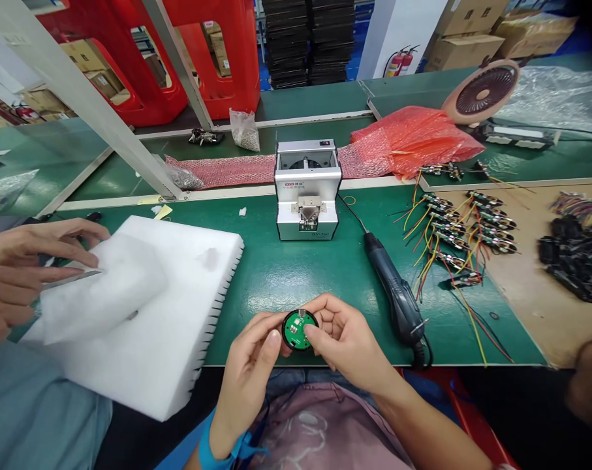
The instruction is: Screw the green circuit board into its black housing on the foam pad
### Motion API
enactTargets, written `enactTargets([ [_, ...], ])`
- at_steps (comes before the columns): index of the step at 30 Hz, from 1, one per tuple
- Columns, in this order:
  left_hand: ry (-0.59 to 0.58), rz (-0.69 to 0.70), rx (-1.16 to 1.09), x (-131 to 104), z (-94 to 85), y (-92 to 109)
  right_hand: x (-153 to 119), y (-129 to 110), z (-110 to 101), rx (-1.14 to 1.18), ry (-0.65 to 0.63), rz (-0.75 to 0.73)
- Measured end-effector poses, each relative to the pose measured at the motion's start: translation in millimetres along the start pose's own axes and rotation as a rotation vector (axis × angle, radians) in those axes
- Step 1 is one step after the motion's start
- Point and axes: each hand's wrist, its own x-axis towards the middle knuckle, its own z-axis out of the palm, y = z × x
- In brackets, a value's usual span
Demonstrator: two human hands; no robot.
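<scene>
Green round circuit board in a black ring (296, 338) is at the near edge of the green table (256, 281), with the right hand (354, 343) clamping it in its fingers; the left hand (247, 365) touches its rim, but I cannot tell if its fingers close. Probably it is light, stiff and fragile, so the rim is safer to hold. Silver box-shaped machine (286, 214) seems marked "BY-560"; its red logo is unclear.

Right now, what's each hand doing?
Left hand: closed on the left edge of the round green circuit board.
Right hand: closed on its right side, thumb on the face.
</scene>
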Motion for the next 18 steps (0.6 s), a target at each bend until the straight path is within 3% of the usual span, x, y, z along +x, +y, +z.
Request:
enactTargets([
  [5,-0.012,-0.118,0.019,2.0,-0.5,4.5,-0.2,-0.8,0.7,-0.006,0.013,0.004],
  [18,-0.089,-0.129,-0.11,1.4,1.5,2.9,-0.8,1.3,2.5,-0.033,0.019,-0.014],
])
